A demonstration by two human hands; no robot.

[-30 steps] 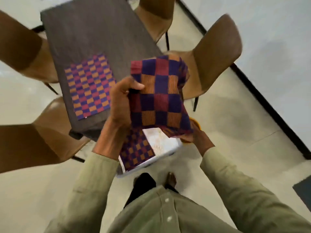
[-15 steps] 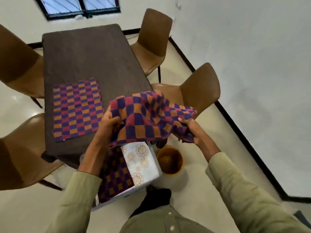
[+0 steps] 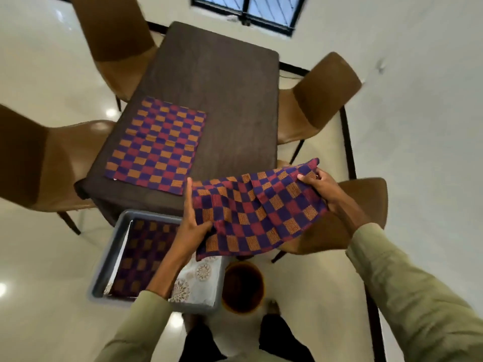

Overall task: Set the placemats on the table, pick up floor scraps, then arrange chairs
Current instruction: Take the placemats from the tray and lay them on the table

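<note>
A checked purple, red and orange placemat (image 3: 257,212) hangs spread between both hands over the table's near right corner. My left hand (image 3: 192,226) grips its left edge. My right hand (image 3: 320,188) grips its far right corner. Another checked placemat (image 3: 156,145) lies flat on the near left part of the dark brown table (image 3: 224,82). On the floor below the table's near end stands a grey tray (image 3: 104,267), which holds one more checked mat (image 3: 141,257) and a white patterned mat (image 3: 198,280).
Brown chairs stand around the table: one at near left (image 3: 39,163), one at far left (image 3: 117,37), one at far right (image 3: 318,97), one at near right (image 3: 347,220). An orange bucket (image 3: 243,286) sits on the floor beside the tray. A white wall runs along the right.
The placemat, bunched up in both hands a second ago, is now unfolded and stretched out flat toward the table's near right corner. My view has swung toward the table.
</note>
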